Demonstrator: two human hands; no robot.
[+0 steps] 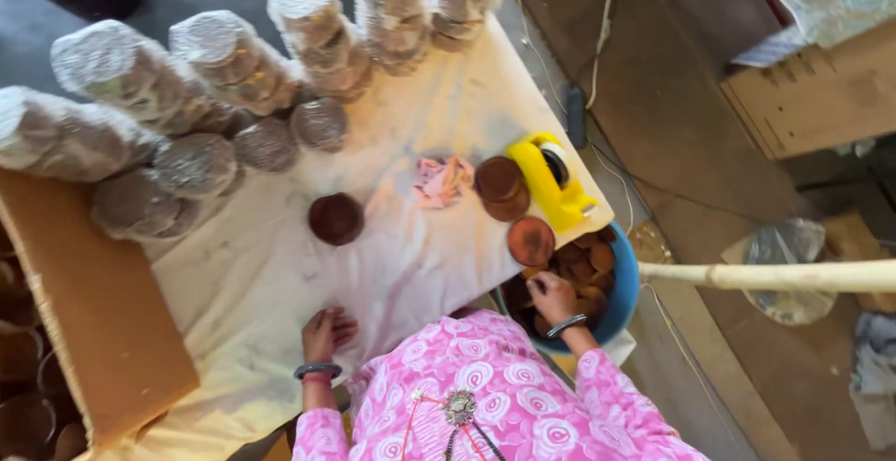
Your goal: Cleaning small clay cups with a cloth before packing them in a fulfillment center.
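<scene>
Brown discs [579, 270] in the blue tub [623, 295] lie under the right hand [553, 297], fingers curled, seemingly picking one, while the left hand [325, 333] rests spread on the worktop [280, 274].

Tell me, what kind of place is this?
Probably a small home workshop packing clay discs: wrapped stacks line a cloth-covered table, a tape dispenser lies nearby, and the right hand reaches into a blue tub.

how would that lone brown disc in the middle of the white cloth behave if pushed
The brown disc looks flat and rigid, so it would likely slide rather than roll. The white cloth under it is wrinkled and may bunch up. It looks small, so probably light.
</scene>
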